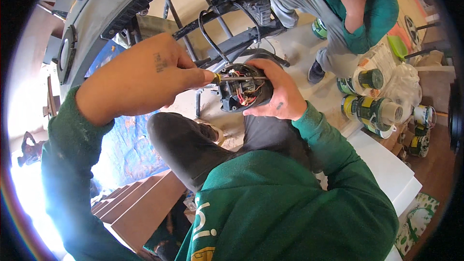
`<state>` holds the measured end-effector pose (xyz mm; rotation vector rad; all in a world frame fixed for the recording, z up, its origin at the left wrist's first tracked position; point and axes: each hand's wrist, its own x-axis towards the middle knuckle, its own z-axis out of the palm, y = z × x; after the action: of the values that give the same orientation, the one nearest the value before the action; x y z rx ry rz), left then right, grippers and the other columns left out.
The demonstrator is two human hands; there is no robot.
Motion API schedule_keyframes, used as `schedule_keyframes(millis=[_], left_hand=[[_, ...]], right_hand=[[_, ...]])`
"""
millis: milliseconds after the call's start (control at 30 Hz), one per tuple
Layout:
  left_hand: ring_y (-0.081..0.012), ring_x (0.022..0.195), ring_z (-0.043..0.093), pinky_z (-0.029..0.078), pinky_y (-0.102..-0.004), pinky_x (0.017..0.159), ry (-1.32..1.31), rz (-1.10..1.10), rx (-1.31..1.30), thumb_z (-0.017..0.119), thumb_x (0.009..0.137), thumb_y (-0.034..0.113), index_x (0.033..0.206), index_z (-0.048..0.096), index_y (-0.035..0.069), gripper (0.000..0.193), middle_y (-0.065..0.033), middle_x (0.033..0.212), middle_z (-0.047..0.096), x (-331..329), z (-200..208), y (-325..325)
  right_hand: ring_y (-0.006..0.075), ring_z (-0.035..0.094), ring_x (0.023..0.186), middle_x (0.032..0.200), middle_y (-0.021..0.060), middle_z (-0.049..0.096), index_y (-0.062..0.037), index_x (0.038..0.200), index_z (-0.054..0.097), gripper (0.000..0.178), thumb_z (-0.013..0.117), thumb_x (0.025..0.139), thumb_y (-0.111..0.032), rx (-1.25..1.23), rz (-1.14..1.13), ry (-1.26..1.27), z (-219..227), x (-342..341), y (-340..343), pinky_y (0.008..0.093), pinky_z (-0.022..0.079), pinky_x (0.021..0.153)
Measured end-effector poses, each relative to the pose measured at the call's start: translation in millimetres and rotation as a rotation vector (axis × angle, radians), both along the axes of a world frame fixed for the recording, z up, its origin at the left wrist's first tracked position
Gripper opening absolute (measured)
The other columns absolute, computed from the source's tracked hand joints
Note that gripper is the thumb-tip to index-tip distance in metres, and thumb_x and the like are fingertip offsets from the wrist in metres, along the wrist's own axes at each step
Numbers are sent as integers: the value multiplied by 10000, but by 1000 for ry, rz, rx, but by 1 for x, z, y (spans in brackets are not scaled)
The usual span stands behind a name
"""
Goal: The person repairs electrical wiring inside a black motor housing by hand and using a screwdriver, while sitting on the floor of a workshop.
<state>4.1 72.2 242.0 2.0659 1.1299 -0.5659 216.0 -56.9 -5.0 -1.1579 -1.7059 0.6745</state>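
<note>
My right hand (280, 92) is wrapped round the side of an open round black housing (228, 102) above my knees. Red, white and other thin wires (247, 99) are bunched inside it. My left hand (154, 75) is closed on the yellowish handle of a screwdriver (237, 79). Its metal shaft lies across the open face of the housing and points toward my right hand. Whether its tip touches a screw cannot be made out. A black cable (205, 31) runs near the housing's top edge, up toward a dark metal frame (227, 17).
Across from me crouches a person in a green top (374, 17), hands held together. To the right stand several green and yellow tubs (367, 108), a white bag (403, 87) and a green dustpan (398, 47). Blue sheeting (133, 140) and stacked boards (140, 200) lie at left.
</note>
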Motion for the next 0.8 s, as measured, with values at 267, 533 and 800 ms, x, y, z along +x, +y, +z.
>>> schedule_keyframes(millis=[267, 533, 800], left_hand=[[-99, 461, 563, 415, -287, 467, 104, -1, 68, 693, 1056, 425, 857, 816, -18, 501, -21, 536, 605, 9, 14, -2], [-115, 458, 583, 423, -291, 461, 164, -91, 156, 703, 1046, 451, 855, 814, -10, 511, -31, 546, 615, 17, 26, -5], [-101, 468, 546, 374, -296, 450, 123, 94, 57, 727, 1039, 464, 744, 739, 36, 520, -13, 544, 586, -2, 18, -6]], right_hand=[[394, 682, 1221, 1351, 187, 669, -10, 1435, 565, 1024, 1056, 584, -299, 12, 2, 17, 0, 4, 1, 450, 542, 1065], [403, 683, 1213, 1341, 181, 666, -26, 1435, 569, 1009, 1053, 586, -277, 23, 0, 44, -7, 8, 2, 455, 553, 1046], [408, 677, 1220, 1334, 190, 664, -36, 1436, 561, 999, 1043, 592, -266, 27, -19, 29, -8, 8, 1, 466, 550, 1043]])
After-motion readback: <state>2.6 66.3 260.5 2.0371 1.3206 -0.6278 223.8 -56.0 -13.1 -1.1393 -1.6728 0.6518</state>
